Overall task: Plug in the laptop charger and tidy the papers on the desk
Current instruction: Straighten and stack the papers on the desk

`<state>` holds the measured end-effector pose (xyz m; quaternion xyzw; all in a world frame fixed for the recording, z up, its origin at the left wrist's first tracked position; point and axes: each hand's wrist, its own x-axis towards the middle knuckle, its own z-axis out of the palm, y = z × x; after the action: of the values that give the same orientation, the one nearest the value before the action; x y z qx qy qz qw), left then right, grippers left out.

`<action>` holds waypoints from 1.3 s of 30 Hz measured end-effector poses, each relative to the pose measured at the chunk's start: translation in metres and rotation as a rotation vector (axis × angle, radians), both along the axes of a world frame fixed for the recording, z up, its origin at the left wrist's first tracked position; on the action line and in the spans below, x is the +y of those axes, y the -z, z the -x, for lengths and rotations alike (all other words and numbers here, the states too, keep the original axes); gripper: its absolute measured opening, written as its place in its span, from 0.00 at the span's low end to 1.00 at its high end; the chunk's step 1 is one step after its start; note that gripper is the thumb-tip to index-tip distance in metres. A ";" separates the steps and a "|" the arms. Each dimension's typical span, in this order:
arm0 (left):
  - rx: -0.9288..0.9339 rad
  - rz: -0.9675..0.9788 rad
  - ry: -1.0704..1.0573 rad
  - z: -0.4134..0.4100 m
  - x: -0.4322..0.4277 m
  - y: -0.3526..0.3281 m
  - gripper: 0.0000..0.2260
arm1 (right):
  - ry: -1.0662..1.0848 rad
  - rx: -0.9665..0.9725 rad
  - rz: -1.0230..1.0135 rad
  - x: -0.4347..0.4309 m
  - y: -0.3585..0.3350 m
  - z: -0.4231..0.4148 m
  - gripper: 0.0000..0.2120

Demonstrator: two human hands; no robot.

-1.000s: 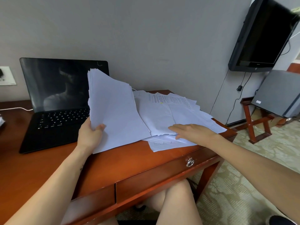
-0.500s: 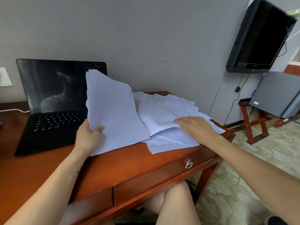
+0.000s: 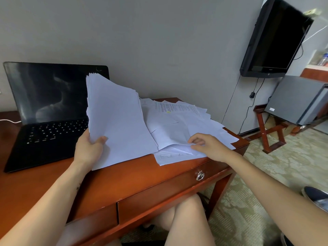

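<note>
My left hand (image 3: 89, 146) grips a thick stack of white papers (image 3: 119, 119), tilted up on edge over the wooden desk (image 3: 134, 176). To its right, loose white sheets (image 3: 179, 125) lie spread across the desk's right end. My right hand (image 3: 207, 146) pinches the near edge of one loose sheet and lifts it a little. A black laptop (image 3: 48, 110) stands open at the left with a dark screen. A white cable (image 3: 8, 121) runs off to the left behind it.
A drawer with a metal ring pull (image 3: 200, 175) faces me under the desk top. A black TV (image 3: 273, 39) hangs on the wall at the right, above a grey box (image 3: 296, 100) on a red wooden stand (image 3: 269, 128). Patterned carpet covers the floor.
My right hand has slid along the loose sheets and now pinches one sheet's edge, lifting it. My left hand keeps its hold on the stack.
</note>
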<state>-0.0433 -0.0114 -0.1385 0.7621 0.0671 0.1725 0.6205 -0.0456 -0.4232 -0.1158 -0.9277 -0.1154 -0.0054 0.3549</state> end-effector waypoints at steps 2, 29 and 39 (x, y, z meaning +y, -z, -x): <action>-0.004 0.007 0.002 0.001 0.000 0.000 0.18 | 0.008 0.021 -0.132 0.003 -0.004 0.001 0.05; 0.000 0.147 -0.001 0.008 -0.006 -0.008 0.19 | 0.293 -0.500 -0.465 0.023 -0.037 0.008 0.04; 0.008 0.127 0.014 0.008 -0.006 -0.008 0.19 | 0.612 -0.084 -0.853 0.010 -0.030 0.001 0.18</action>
<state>-0.0515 -0.0172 -0.1303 0.7222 0.0751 0.1605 0.6686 -0.0461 -0.4135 -0.0861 -0.6911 0.1594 -0.1923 0.6782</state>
